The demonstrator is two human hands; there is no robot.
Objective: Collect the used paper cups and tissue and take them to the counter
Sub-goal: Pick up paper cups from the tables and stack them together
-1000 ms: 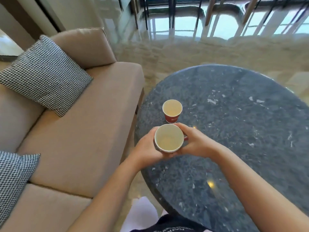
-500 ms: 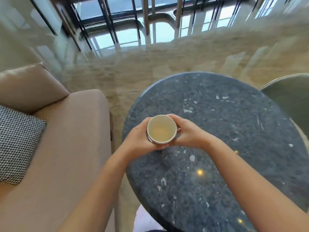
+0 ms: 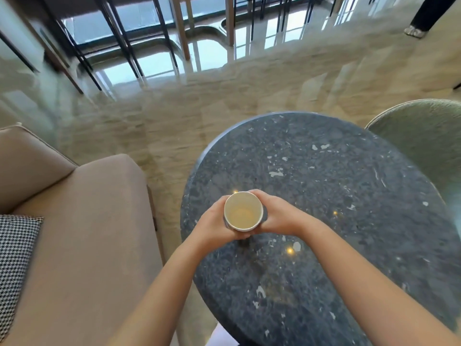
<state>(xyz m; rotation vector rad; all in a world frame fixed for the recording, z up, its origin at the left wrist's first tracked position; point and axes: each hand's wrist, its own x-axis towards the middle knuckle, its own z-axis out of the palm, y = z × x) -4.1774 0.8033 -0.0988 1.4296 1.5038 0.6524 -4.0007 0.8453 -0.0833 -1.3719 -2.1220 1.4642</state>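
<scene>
Both hands close on one paper cup (image 3: 243, 211). The left hand (image 3: 215, 224) wraps its left wall and underside, the right hand (image 3: 275, 214) wraps the right wall, fingers curled round the far side; each grip is shut tight against the cup. The cup is upright, its mouth open to the camera, the inside pale with a yellowish stain at the bottom. Whether another cup is nested beneath it cannot be told. It is held above the near-left part of the bench (image 3: 336, 196), a round dark speckled stone top with small light reflections. A beige sofa (image 3: 94, 233) stands just left of the bench, with a houndstooth cushion (image 3: 15, 253) at its near end. A green chair (image 3: 424, 136) sits at the bench's far right. Glossy beige floor (image 3: 199, 108) lies beyond.
</scene>
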